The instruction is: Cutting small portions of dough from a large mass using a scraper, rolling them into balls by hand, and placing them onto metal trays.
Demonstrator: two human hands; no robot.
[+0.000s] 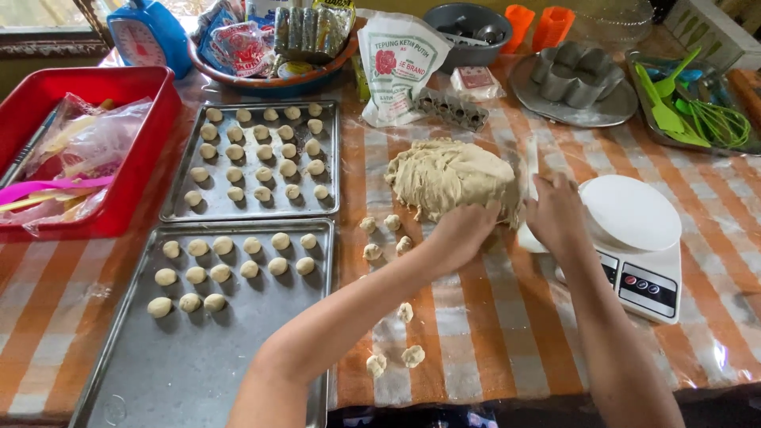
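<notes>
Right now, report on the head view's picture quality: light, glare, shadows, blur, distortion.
Head view: soft, even daylight; faint shadows under the left hand and right hand at the dough mound. Glare patches on the clear plastic sheet and on the near baking tray. Focus is sharp at centre; slight wide-angle bending shows at the edges, as on the red tub.

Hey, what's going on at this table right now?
A person is working a big mound of dough on the orange-checked table. The left hand presses its near edge, and the right hand rests at its right side, next to a white kitchen scale. Two metal trays hold rolled dough balls: the far tray is nearly full, the near tray only partly. A few loose dough pieces lie between.
</notes>
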